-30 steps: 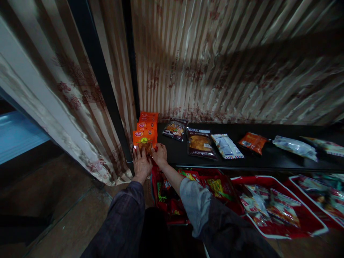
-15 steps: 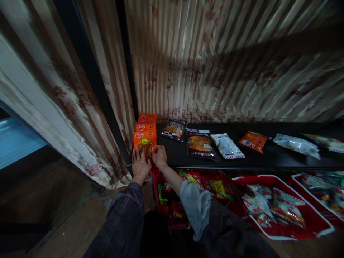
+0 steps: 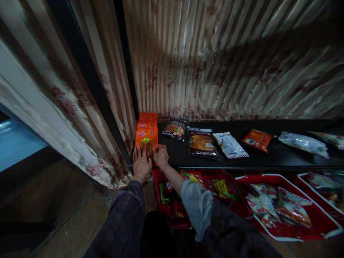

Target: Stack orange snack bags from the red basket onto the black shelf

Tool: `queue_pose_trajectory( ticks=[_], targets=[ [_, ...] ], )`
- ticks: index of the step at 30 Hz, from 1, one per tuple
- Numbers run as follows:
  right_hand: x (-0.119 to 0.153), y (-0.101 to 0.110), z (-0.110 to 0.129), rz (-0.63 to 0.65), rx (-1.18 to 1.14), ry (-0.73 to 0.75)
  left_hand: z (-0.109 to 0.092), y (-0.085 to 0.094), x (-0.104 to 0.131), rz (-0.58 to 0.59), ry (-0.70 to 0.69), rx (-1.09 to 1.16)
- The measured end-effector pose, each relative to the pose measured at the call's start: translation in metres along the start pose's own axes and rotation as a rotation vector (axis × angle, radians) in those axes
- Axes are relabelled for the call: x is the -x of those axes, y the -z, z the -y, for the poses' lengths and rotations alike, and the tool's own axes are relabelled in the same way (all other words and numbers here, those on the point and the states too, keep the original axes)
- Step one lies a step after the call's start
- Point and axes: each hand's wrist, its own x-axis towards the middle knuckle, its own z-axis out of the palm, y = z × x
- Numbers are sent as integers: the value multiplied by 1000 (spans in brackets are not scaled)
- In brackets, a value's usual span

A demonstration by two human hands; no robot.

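Observation:
A row of overlapping orange snack packets (image 3: 146, 134) lies at the left end of the black shelf (image 3: 177, 156). My left hand (image 3: 141, 164) rests flat on the lower part of the front packet, fingers stretched out and pointing away from me. At that packet's right edge, my right hand (image 3: 161, 156) is closed, with its fingers curled on the edge. Brown sticks show through the packet's clear window between the two hands. Part of its lower end is hidden under my hands.
Right along the shelf lie a dark snack bag (image 3: 175, 128), a larger brown bag (image 3: 203, 143), a white bag (image 3: 230, 145) and an orange bag (image 3: 258, 140). Red baskets (image 3: 326, 218) of bagged snacks stand below. Black posts (image 3: 128, 68) and striped curtains (image 3: 172, 46) border the shelf.
The view has shifted slightly, moving the right-hand bags and baskets a little rightward in the picture. Both hands stay at the front orange packet; its grip looks unchanged.

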Motion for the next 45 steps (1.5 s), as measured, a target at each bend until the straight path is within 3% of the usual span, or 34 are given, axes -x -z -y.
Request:
queue_pose_trajectory(
  ticks=[16,26,29,31,34,38,41,45],
  targets=[
    [-7,-4,-3,-15,33,38,3,-11,-2,-61,-37,-60],
    [-3,-8,-5,-93,-26,65,4,-15,1,-86,-78,-77],
    [1,-5,-5,-193,-29,148,4,-14,0,-55,-74,-85],
    [3,0,-3,-229,29,293,3,-13,0,-36,-60,-92],
    [-2,8,5,-143,148,516,1,-12,0,-14,-51,-90],
    [-24,9,27,65,262,685,-1,-11,0,-33,-58,-77],
    [-45,1,43,176,323,707,-2,-11,0,-55,-49,-73],
    [-69,-14,54,275,380,591,-1,-12,-1,-58,-41,-84]
  ],
)
